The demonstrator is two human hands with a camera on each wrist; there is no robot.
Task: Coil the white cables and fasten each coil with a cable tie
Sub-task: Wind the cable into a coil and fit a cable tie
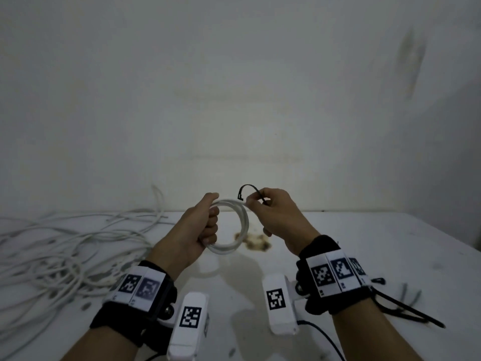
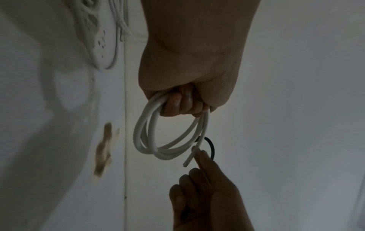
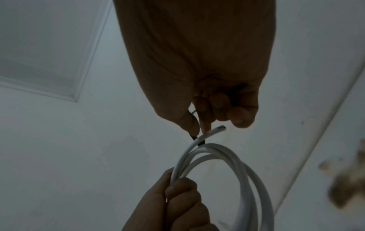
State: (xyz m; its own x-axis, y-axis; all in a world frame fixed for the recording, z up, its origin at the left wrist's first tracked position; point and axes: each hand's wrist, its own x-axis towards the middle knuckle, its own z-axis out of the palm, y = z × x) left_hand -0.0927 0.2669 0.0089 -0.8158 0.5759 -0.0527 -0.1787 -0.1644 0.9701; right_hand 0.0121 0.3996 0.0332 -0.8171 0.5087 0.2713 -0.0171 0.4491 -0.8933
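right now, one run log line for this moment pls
left hand grips white cable coil | right hand pinches black cable tie at coil top | tie not yet closed | loose cables on table

White cable coil (image 1: 235, 225): a few loops, held upright above the table, cut end free (unfastened). Black cable tie (image 1: 248, 190) arched just beside coil top. Loose cables (image 1: 65, 246) tangled left.
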